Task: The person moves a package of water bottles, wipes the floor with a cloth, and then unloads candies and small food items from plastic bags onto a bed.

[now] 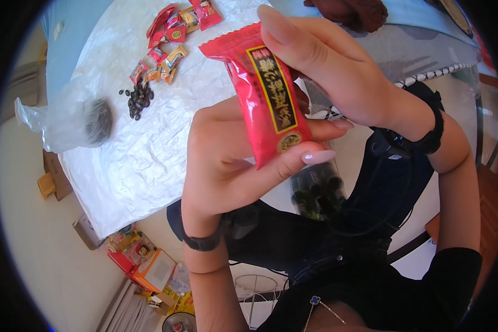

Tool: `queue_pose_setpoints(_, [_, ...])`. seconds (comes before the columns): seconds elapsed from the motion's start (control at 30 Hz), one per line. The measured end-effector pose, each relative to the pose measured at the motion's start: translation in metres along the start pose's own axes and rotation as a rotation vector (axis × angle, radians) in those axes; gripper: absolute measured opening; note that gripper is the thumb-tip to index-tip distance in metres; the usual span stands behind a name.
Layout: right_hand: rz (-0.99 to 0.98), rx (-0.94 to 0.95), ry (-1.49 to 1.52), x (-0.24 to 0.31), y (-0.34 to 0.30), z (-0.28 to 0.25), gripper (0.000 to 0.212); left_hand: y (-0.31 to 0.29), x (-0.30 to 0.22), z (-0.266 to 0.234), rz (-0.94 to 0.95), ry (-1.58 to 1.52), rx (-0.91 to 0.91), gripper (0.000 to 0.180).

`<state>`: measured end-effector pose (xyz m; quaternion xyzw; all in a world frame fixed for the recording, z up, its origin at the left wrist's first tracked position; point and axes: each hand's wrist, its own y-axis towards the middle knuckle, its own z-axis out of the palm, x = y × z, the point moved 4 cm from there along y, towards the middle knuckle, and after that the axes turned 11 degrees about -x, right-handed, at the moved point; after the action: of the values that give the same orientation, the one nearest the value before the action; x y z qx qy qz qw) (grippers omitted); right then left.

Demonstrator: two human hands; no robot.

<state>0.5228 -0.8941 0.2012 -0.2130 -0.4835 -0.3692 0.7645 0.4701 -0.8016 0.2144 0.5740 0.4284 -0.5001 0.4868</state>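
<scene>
Both hands hold a red wrapped snack packet [249,105] up close, with its crimped edge at the upper left. A dark label framed in yellow runs along its face. My left hand [221,160] pinches the lower part, thumb in front and fingers partly hidden behind. My right hand [337,72] is closed on the upper end, its thumb pressing the top right edge. The wrapper looks sealed where it shows. Beyond the hands, a loose heap of small dark seeds or beans [139,100] lies on the table's white covering [133,171].
Several red and gold wrapped sweets [174,58] are scattered farther back. To the left sits a clear plastic bag [74,124] with dark contents. Below the table are boxes and packages [149,265] on the floor, and dark bottles [315,193] near my legs.
</scene>
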Motion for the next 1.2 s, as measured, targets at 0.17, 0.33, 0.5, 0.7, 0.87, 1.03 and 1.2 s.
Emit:
queue_pose_setpoints(0.17, [0.042, 0.011, -0.193, 0.017, -0.008, -0.003, 0.031, -0.001, 0.0, 0.005, 0.013, -0.025, 0.056, 0.028])
queue_pose_setpoints(0.33, [-0.012, 0.061, -0.235, 0.017, -0.009, -0.001, 0.029, -0.001, 0.0, 0.005, -0.023, -0.015, 0.045, 0.024])
queue_pose_setpoints(0.5, [-0.072, -0.197, -0.184, 0.015, -0.006, -0.011, 0.03, 0.002, 0.001, -0.022, 0.014, -0.148, -0.175, 0.029])
queue_pose_setpoints(0.7, [0.029, 0.14, -0.36, 0.005, -0.017, 0.014, 0.023, 0.0, 0.016, -0.059, -0.098, -0.377, -0.46, 0.037])
queue_pose_setpoints(0.87, [0.203, 0.218, -0.301, -0.009, -0.023, 0.02, 0.023, 0.008, 0.023, -0.045, -0.185, -0.454, -0.331, 0.038])
queue_pose_setpoints(1.03, [0.239, 0.232, -0.343, -0.015, -0.021, 0.019, 0.023, 0.008, 0.038, -0.038, -0.525, -0.875, -0.334, 0.025])
queue_pose_setpoints(1.2, [0.283, 0.25, -0.334, -0.02, -0.021, 0.018, 0.026, 0.009, 0.037, -0.029, -0.537, -1.027, -0.22, 0.038])
